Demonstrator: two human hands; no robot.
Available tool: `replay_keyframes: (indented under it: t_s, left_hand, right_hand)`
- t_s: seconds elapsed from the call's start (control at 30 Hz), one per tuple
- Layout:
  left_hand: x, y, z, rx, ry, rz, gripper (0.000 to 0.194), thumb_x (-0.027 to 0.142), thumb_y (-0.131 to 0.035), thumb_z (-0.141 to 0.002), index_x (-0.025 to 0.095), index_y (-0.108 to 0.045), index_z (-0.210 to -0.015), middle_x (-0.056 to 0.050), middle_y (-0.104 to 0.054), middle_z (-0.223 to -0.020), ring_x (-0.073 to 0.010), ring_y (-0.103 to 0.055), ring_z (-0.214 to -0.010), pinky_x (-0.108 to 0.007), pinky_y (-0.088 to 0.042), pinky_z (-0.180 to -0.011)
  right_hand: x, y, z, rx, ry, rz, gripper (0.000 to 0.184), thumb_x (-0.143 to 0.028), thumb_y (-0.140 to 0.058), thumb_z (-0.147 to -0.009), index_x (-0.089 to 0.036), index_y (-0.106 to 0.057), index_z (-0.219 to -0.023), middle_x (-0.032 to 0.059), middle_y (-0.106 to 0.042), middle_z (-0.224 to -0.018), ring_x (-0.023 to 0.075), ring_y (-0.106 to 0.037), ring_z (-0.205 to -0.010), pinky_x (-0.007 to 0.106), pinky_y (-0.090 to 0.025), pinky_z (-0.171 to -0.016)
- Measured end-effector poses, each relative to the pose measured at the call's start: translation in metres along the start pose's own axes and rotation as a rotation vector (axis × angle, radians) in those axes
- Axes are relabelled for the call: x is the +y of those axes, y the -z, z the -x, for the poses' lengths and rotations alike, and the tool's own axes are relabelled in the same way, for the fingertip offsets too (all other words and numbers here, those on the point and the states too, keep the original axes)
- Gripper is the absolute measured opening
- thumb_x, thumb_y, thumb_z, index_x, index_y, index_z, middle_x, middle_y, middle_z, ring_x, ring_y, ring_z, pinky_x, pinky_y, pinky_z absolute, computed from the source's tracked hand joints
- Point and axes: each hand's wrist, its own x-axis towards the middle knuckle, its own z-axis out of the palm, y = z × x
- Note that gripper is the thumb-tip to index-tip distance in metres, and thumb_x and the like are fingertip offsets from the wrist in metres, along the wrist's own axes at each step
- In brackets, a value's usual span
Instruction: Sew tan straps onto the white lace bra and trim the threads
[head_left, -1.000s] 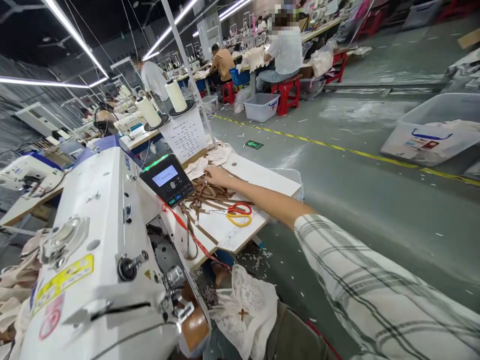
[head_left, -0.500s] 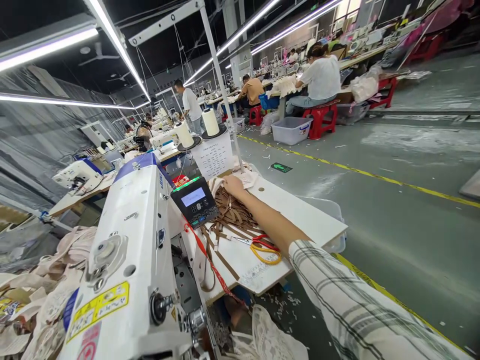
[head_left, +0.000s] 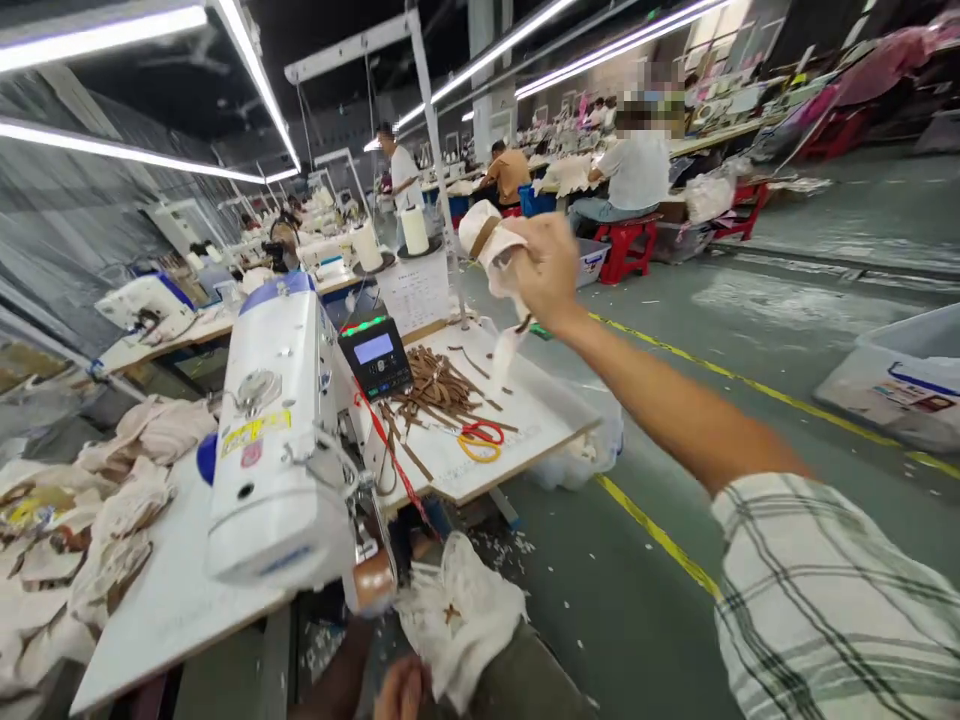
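My right hand [head_left: 547, 265] is raised above the table board, its fingers closed on a bundle of white fabric [head_left: 484, 228] with a brown strip across it. A pale end of the fabric hangs toward the board. At the bottom edge my left hand [head_left: 400, 688] shows only in part, with curled fingers; what they hold, if anything, cannot be made out. Beside it a white lace garment [head_left: 461, 610] lies over my lap. Below my right hand is a pile of brown strips [head_left: 439, 380], with red-and-yellow-handled scissors [head_left: 480, 440] in front of it.
A white sewing machine [head_left: 281, 430] with a control panel [head_left: 375, 355] stands left of the strips. Pale garments [head_left: 112, 520] are heaped at far left. Thread cones [head_left: 413, 230] stand behind. A clear plastic bin [head_left: 900, 370] is on the floor at right. Other people sit at machines beyond.
My right hand has risen from beside the brown strips, lifting the white fabric up and to the right. The view has shifted, bringing my left hand into sight at the bottom.
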Motion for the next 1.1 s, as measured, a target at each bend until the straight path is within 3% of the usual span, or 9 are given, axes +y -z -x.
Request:
replay_keyframes:
  t_s: [0.1, 0.23, 0.3, 0.4, 0.57, 0.73, 0.9, 1.0, 1.1]
  left_hand:
    - [-0.026, -0.013, 0.049, -0.075, -0.110, 0.207, 0.057, 0.071, -0.072, -0.074, 0.024, -0.074, -0.105, -0.013, -0.072, -0.118, -0.0326, -0.066, -0.118, -0.047, -0.049, -0.107]
    - [-0.013, -0.031, 0.081, -0.235, -0.334, 0.467, 0.066, 0.067, -0.073, -0.076, 0.022, -0.068, -0.123, -0.018, -0.063, -0.139, -0.0332, -0.056, -0.133, -0.047, -0.043, -0.112]
    - [-0.009, -0.039, 0.088, -0.301, -0.411, 0.521, 0.080, 0.074, -0.068, -0.075, 0.022, -0.059, -0.135, -0.017, -0.056, -0.147, -0.0323, -0.054, -0.135, -0.044, -0.047, -0.107]
    - [-0.022, -0.040, 0.094, -0.254, -0.372, 0.432, 0.076, 0.076, -0.058, -0.080, 0.016, -0.063, -0.126, -0.017, -0.070, -0.119, -0.0276, -0.068, -0.103, -0.038, -0.055, -0.086]
    - [-0.071, 0.009, 0.099, 0.036, -0.269, 0.201, 0.050, 0.062, -0.065, -0.081, 0.013, -0.068, -0.086, -0.002, -0.060, -0.072, -0.0140, -0.050, -0.067, -0.025, -0.039, -0.061]
    - [-0.101, 0.071, 0.097, 0.130, -0.202, -0.009, 0.036, 0.052, -0.068, -0.081, 0.016, -0.067, -0.079, 0.002, -0.051, -0.065, -0.0125, -0.041, -0.062, -0.025, -0.029, -0.057]
    - [-0.116, 0.098, 0.086, 0.153, -0.161, -0.088, 0.035, 0.049, -0.070, -0.079, 0.016, -0.070, -0.091, 0.000, -0.059, -0.072, -0.0143, -0.048, -0.065, -0.025, -0.034, -0.059]
    - [-0.128, 0.108, 0.072, 0.170, -0.139, -0.069, 0.056, 0.051, -0.070, -0.077, 0.016, -0.063, -0.119, -0.006, -0.068, -0.093, -0.0183, -0.059, -0.078, -0.027, -0.043, -0.068]
    - [-0.144, 0.122, 0.058, 0.149, -0.074, -0.107, 0.088, 0.054, -0.074, -0.072, 0.014, -0.043, -0.144, -0.006, -0.068, -0.092, -0.0197, -0.062, -0.079, -0.030, -0.048, -0.072]
  right_hand:
    - [-0.063, 0.078, 0.047, -0.179, 0.150, -0.029, 0.032, -0.038, -0.046, -0.103, -0.031, -0.070, -0.124, 0.0061, -0.065, -0.111, 0.0223, -0.060, -0.111, 0.045, -0.047, -0.102]
    - [-0.151, 0.149, 0.159, -0.645, 0.117, -0.272, 0.030, -0.041, -0.053, -0.099, -0.040, -0.069, -0.124, 0.0027, -0.070, -0.112, 0.0242, -0.065, -0.106, 0.045, -0.051, -0.098]
    - [-0.189, 0.161, 0.227, -0.789, 0.155, -0.360, 0.028, -0.037, -0.054, -0.098, -0.042, -0.071, -0.120, 0.0010, -0.073, -0.103, 0.0220, -0.068, -0.093, 0.040, -0.056, -0.084]
    - [-0.232, 0.159, 0.323, -0.990, 0.134, -0.481, 0.038, -0.022, -0.046, -0.099, -0.035, -0.067, -0.128, 0.0052, -0.073, -0.110, 0.0225, -0.067, -0.093, 0.040, -0.057, -0.079]
    - [-0.269, 0.145, 0.425, -1.156, -0.179, -0.647, 0.040, -0.021, -0.047, -0.098, -0.024, -0.063, -0.135, 0.0130, -0.068, -0.119, 0.0268, -0.062, -0.111, 0.048, -0.054, -0.096]
    - [-0.260, 0.145, 0.470, -1.379, -0.376, -0.767, 0.048, -0.051, -0.068, -0.088, -0.028, -0.066, -0.130, 0.0112, -0.065, -0.129, 0.0290, -0.059, -0.122, 0.045, -0.051, -0.106]
    - [-0.190, 0.138, 0.509, -1.232, -0.767, -0.377, 0.058, -0.057, -0.054, -0.092, -0.021, -0.056, -0.137, 0.0187, -0.053, -0.138, 0.0347, -0.050, -0.131, 0.057, -0.037, -0.115]
    - [-0.146, 0.139, 0.538, -1.203, -0.990, -0.169, 0.070, -0.064, -0.049, -0.092, -0.016, -0.049, -0.142, 0.0228, -0.051, -0.141, 0.0360, -0.046, -0.134, 0.058, -0.035, -0.116]
    - [-0.119, 0.152, 0.565, -1.308, -1.180, -0.122, 0.058, -0.062, -0.044, -0.097, -0.016, -0.058, -0.131, 0.0176, -0.063, -0.127, 0.0294, -0.059, -0.122, 0.050, -0.048, -0.106]
